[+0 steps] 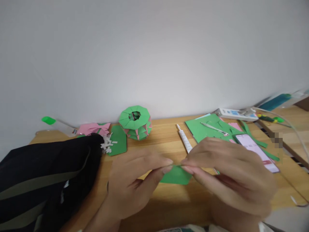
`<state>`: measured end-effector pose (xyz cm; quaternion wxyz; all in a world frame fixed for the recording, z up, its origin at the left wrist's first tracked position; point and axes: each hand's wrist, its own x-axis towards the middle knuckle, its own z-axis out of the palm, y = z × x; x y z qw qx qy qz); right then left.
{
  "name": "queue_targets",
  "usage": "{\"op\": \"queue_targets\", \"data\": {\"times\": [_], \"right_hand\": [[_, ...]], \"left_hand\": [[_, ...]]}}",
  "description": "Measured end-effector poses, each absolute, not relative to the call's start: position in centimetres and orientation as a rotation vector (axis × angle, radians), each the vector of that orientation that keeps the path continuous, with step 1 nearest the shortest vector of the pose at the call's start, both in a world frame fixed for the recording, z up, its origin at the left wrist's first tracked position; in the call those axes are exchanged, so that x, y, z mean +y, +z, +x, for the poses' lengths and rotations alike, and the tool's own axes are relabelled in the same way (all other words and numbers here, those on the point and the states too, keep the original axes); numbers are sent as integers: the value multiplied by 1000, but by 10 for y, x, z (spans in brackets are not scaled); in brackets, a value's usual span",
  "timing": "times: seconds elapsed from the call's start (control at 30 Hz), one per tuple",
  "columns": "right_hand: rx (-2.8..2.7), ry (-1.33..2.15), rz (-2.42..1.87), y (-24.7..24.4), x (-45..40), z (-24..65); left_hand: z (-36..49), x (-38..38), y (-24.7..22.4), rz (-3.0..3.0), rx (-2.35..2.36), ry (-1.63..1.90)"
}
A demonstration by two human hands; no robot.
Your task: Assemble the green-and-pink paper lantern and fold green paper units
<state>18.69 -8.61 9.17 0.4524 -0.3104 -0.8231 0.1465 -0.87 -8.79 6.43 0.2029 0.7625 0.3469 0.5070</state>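
Plain pale wall, upright, behind a wood-grained table.

Near centre: one small green paper piece, above the table, its upper edge pinched between both hands. Left hand: thumb and forefinger closed on the paper. Right hand: likewise closed, just beside the left fingertips.

Left side: one black bag, bulky, filling the near left. By its far end, white paper scraps, partly on a green card; pink folded paper beyond.

Far centre: one green-and-pink folded paper ornament, round, open at the top.

Centre right: one white tube, lying aslant, its near end meeting the right hand's outline.

Right side: green sheets, partly hidden by the right hand; slim metal tool on top; one phone, screen lit, green strips beside it; one white power strip at the far edge.
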Motion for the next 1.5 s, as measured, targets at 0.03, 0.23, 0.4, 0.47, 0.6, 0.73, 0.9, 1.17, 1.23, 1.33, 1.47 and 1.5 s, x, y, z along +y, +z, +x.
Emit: {"op": "queue_targets", "data": {"times": [0.03, 0.23, 0.4, 0.47, 0.6, 0.73, 0.9, 1.17, 1.23, 1.33, 1.47, 1.5], "right_hand": [[-2039, 359, -747, 93, -87, 188], [-2009, 376, -752, 90, -83, 189], [-1962, 445, -809, 81, -69, 190], [-1954, 485, -878, 79, -65, 189], [-1900, 601, -1002, 77, -58, 187], [-1726, 773, -1062, 68, -49, 189], [-1423, 973, -1018, 56, -38, 189], [-1461, 959, -1023, 58, -40, 185], [-1520, 933, -1048, 60, -42, 184], [-1648, 917, -1093, 64, -45, 183], [-1786, 1070, -1106, 65, -44, 183], [-1768, 1140, -1108, 64, -43, 183]], "left_hand": [[-8, -89, 64, 2087, 974, 1453], [-3, -85, 60, 1645, 965, 1514], [-5, -71, 63, 1563, 1010, 1422], [-4, -66, 61, 1487, 1080, 1393], [-1, -61, 53, 1333, 1155, 1341], [-2, -56, 46, 1201, 1078, 1274], [-3, -57, 42, 1184, 874, 1095], [0, -57, 47, 1229, 865, 1031], [0, -56, 46, 1220, 865, 1045], [-3, -57, 44, 1269, 966, 1004], [-8, -57, 45, 1384, 1143, 972], [-9, -56, 46, 1348, 1159, 1006]]}}
